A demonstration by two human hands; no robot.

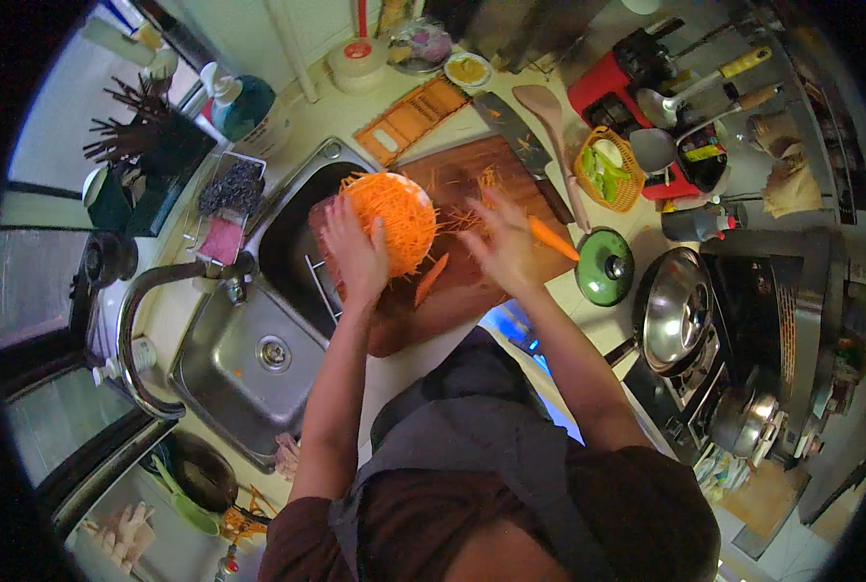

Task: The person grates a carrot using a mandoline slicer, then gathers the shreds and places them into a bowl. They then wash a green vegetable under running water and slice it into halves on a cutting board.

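Note:
My left hand (pixel 356 247) grips the near left side of a white bowl (pixel 417 190) heaped with shredded carrot (pixel 396 225). Most of the bowl's wall is hidden by shreds and by the hand. Over the wooden cutting board (pixel 447 309), my right hand (pixel 504 244) is blurred, its fingers spread. Loose carrot shreds (pixel 463 218) lie beside its fingertips; whether any cling to them is unclear. One carrot piece (pixel 431 280) rests just below the bowl. Another carrot (pixel 553 238) lies at the board's right side, partly behind my right hand.
Beyond the board are an orange grater (pixel 414 120), a cleaver (pixel 509 127) and a wooden spatula (pixel 549 124). A yellow basket (pixel 625 185) of vegetables and a green lid (pixel 605 267) stand right, near a pan (pixel 676 313) on the stove. The board overhangs the double sink (pixel 251 364) at left.

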